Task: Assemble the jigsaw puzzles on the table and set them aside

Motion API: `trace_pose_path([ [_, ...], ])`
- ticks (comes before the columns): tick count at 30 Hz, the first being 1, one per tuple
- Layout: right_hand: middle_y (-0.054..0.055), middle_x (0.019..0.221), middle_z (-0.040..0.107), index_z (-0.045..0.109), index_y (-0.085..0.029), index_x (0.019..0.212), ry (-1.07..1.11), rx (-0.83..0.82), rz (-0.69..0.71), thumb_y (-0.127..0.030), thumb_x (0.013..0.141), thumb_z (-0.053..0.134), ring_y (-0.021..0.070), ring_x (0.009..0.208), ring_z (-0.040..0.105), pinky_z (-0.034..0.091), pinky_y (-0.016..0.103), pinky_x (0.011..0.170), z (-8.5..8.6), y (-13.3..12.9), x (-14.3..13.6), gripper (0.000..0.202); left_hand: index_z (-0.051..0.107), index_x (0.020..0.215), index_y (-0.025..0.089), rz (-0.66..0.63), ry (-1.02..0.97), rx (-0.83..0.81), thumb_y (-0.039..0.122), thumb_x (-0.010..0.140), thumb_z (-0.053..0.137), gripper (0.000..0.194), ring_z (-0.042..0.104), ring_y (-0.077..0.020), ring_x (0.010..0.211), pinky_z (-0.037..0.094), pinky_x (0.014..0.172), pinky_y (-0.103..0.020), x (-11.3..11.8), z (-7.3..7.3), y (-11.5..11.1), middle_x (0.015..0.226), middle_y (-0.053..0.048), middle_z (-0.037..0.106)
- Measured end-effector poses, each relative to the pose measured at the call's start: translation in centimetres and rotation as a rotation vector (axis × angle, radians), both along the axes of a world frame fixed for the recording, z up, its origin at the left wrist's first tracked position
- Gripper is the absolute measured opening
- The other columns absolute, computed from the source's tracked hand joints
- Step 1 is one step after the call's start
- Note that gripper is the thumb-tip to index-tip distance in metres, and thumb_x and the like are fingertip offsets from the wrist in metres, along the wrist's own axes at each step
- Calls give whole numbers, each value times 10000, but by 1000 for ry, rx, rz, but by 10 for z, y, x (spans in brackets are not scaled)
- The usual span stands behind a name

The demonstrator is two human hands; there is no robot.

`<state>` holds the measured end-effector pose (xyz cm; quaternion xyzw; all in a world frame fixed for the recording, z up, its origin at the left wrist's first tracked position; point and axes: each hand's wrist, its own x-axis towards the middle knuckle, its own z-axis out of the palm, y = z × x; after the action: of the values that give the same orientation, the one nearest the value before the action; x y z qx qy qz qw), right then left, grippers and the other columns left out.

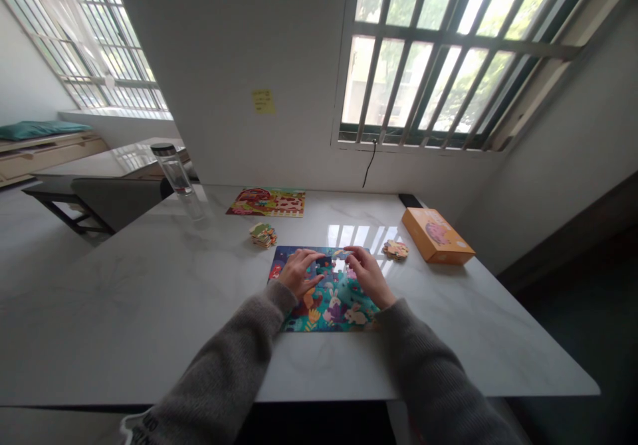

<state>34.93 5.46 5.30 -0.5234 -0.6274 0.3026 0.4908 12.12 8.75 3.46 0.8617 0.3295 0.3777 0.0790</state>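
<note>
A jigsaw puzzle (314, 319) with rabbits, plants and a dark blue night scene lies flat on the white marbled table. A white gap (339, 266) shows in its upper middle, between my hands. My left hand (299, 273) rests over the puzzle's left part, thumb and fingers apart around a dark blue puzzle piece (323, 265) beside the gap; whether they touch it I cannot tell. Over the upper right part is my right hand (367, 273), its fingers bent but apart near the gap's right edge. No held piece shows in it.
Stacks of loose puzzle pieces stand left (263, 234) and right (395, 250) beyond the puzzle. Behind lies a farm-scene puzzle (268, 202). An orange box (437, 236) is at the right, a glass bottle (172, 169) at the far left, a dark flat object (409, 200) near the wall.
</note>
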Motion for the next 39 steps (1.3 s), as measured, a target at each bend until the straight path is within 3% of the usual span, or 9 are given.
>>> trace_pose_path([
  [4,86,982,688,638,-188,1143,-190,209,-120,-329,935,471,197,851,621,486,322,756,4,2,19,301,606,1224,226,44,51,-26,242,833,711,406,583,-279,1093,461,973,-444,-1,1,1,1171,-86,641],
  [9,92,1040,696,632,-197,1145,-230,257,-153,-270,939,456,204,894,633,504,335,788,4,2,23,281,622,1150,229,68,66,-45,193,812,695,347,577,-276,1106,451,973,-437,-1,2,-1,1174,-77,642],
  [12,86,1069,692,643,-217,1149,-298,279,-60,-237,928,482,216,951,624,506,365,850,6,-3,14,275,608,1141,220,52,61,-40,192,801,706,356,576,-281,1103,453,966,-440,-1,1,-1,1167,-80,649],
  [18,69,1273,635,626,-274,1223,-436,339,276,-239,897,621,247,1200,550,434,449,1041,1,-10,-4,328,578,1124,205,-25,0,-27,217,819,695,327,582,-276,1087,456,977,-442,0,-3,0,1132,-82,657],
  [22,63,1264,638,641,-276,1182,-470,380,292,-244,917,623,244,1188,550,413,463,1063,-7,-7,-7,268,576,1089,204,-79,-61,-60,208,812,685,297,588,-260,1055,480,973,-425,3,-2,-2,1084,-80,649],
  [26,69,1223,638,645,-277,1177,-487,378,281,-244,925,613,244,1169,560,438,445,1033,-9,-2,-1,256,571,1146,211,-99,-105,-102,226,826,666,334,575,-259,1113,500,983,-418,3,0,-5,1161,-97,605],
  [30,83,1182,636,673,-258,1143,-544,317,150,-217,906,616,253,1129,556,452,429,1000,-9,6,23,247,522,1285,207,-40,-112,-119,246,861,626,439,542,-260,1180,476,1034,-426,0,-3,-3,1291,-118,535],
  [33,83,1162,639,694,-241,1098,-606,259,91,-190,893,611,252,1087,552,444,427,995,-13,12,40,227,594,1209,191,20,6,-119,225,861,609,350,522,-278,1194,443,1060,-455,-2,-9,1,1262,-115,555],
  [39,79,1175,631,710,-237,1091,-666,192,177,-195,908,594,245,1084,537,425,426,1009,-25,18,36,220,660,1160,206,75,264,-177,284,856,634,315,507,-307,1197,438,1045,-481,-3,-20,4,1273,-100,581],
])
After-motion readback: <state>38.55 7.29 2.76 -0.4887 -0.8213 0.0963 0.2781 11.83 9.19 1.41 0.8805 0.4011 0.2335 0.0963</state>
